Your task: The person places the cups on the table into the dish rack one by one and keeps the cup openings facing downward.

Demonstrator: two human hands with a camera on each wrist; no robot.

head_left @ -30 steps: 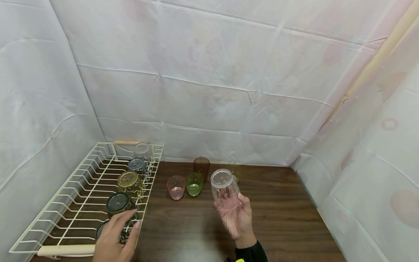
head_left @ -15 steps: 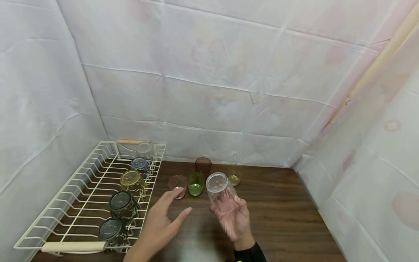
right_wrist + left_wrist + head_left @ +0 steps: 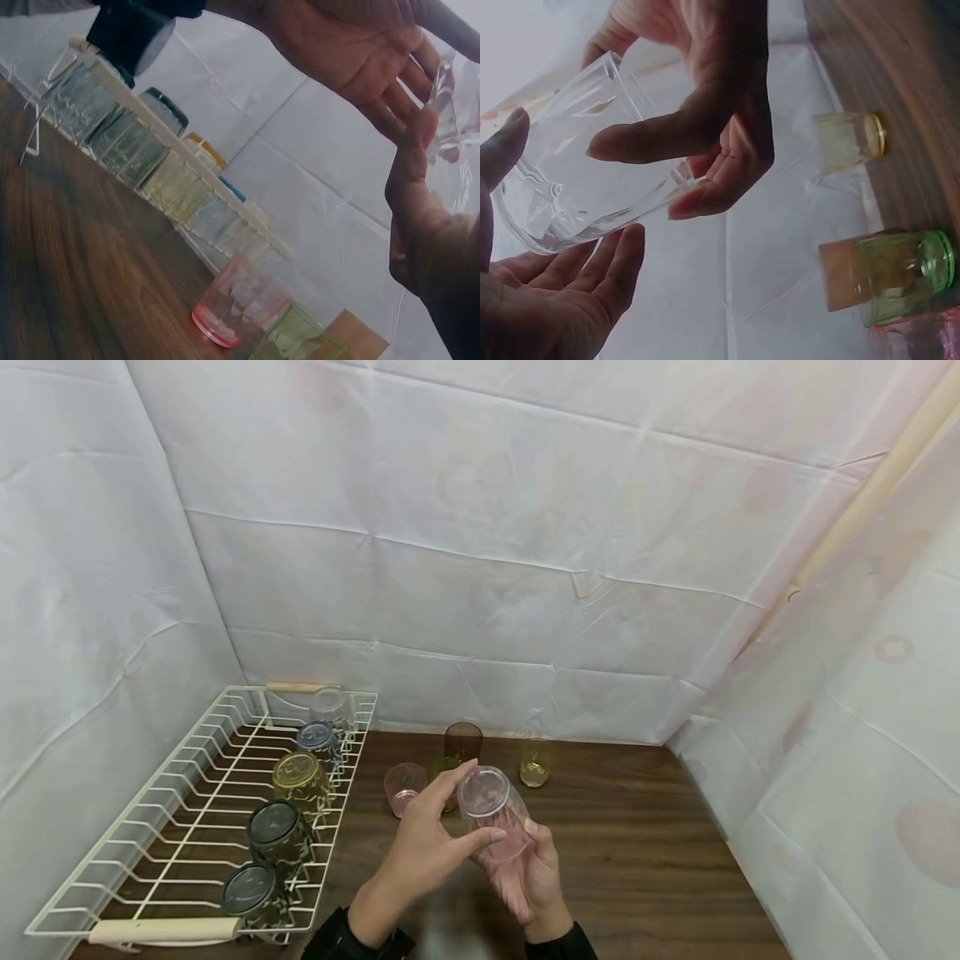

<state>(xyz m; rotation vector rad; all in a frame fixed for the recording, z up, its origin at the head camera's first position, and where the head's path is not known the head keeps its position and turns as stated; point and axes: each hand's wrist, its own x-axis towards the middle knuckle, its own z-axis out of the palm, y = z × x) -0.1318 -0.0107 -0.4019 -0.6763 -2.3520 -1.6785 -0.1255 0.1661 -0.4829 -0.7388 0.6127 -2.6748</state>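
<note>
A clear drinking glass (image 3: pixel 491 806) is held tilted over the table, its base toward the head camera. My right hand (image 3: pixel 534 881) grips it near the rim, thumb along one side and fingers on the other. My left hand (image 3: pixel 420 847) spans the base end, with thumb and fingers on opposite sides. In the left wrist view, the left fingertips (image 3: pixel 632 244) lie right at the glass wall. Behind the hands stand a pink glass (image 3: pixel 400 787), a partly hidden green glass (image 3: pixel 441 767), a brown glass (image 3: pixel 462 739) and a yellowish glass (image 3: pixel 535 770).
At left stands a white wire rack (image 3: pixel 165 930) with wooden handles. Upside-down glasses line its right side: two dark ones (image 3: pixel 273 827), an amber one (image 3: pixel 296 772), a blue one (image 3: pixel 317 737) and a clear one (image 3: pixel 330 702). White sheeting (image 3: pixel 480 568) encloses the wooden table (image 3: pixel 645 860).
My left hand has moved right from the dark glasses in the rack to the clear glass. My right hand has brought that glass slightly left and nearer to me.
</note>
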